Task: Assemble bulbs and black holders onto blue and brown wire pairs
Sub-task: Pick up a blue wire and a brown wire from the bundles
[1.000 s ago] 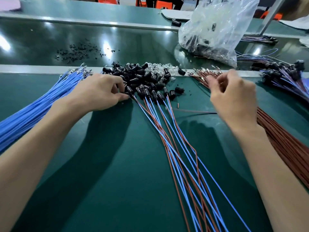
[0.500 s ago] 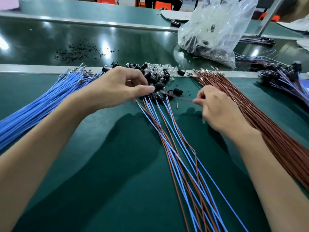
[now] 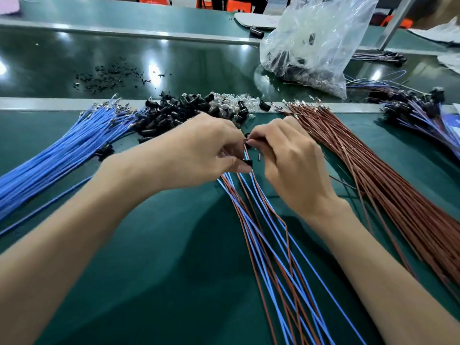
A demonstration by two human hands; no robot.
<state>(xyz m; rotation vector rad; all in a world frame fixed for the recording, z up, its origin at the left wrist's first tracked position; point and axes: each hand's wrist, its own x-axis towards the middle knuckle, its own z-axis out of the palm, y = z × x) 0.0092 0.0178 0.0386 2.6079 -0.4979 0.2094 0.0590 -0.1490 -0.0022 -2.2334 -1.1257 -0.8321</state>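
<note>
Just in front of the pile of black cylindrical plastic holders, the left hand had its fingers curled, with thumb and forefinger clamped on one small black holder. The right hand had its fingertips pinched on what looked like the end of a thin brown wire, held close to the holder, presumably to feed the terminal in. Blue-and-brown wire pairs fanned from the pile toward the person across the green bench, while the loose blue wire bundle lay left of the pile and the brown wire bundle lay right, probably so each hand could reach its own stock.
</note>
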